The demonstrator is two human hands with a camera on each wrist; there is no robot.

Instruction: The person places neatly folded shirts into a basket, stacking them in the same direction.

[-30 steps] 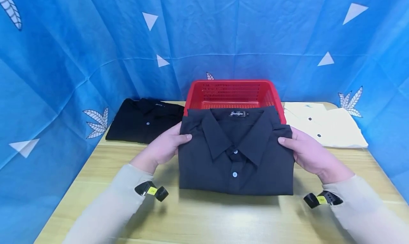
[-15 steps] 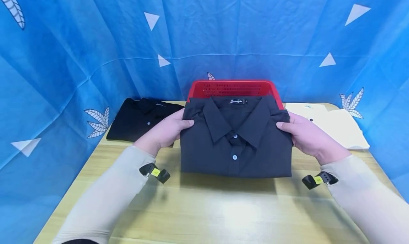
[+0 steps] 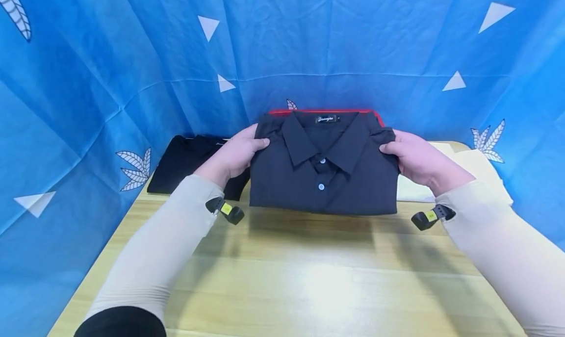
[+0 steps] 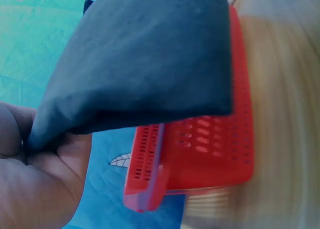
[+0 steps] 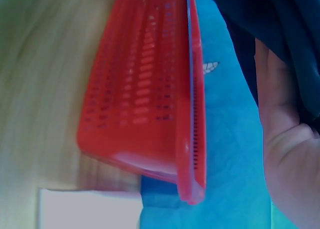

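Note:
A folded dark button-up shirt (image 3: 324,175), collar toward the back, is held up off the table in the head view. My left hand (image 3: 236,153) pinches its left edge, thumb on top and fingers beneath. On the opposite edge my right hand (image 3: 415,158) grips it the same way. Behind and below the shirt stands a red plastic basket (image 4: 210,159); the head view shows only its back rim, the rest being covered by the shirt. Both wrist views show the basket's perforated side with the shirt raised above its rim.
A folded black shirt (image 3: 176,168) lies on the wooden table (image 3: 282,278) at the back left, partly behind my left hand. At the back right is a folded cream shirt (image 3: 481,168), partly covered by my right arm. A blue patterned curtain (image 3: 326,42) hangs behind.
Both hands have carried the dark shirt away from me toward the back, over the red basket. The basket, visible in front earlier, is now mostly hidden by the shirt.

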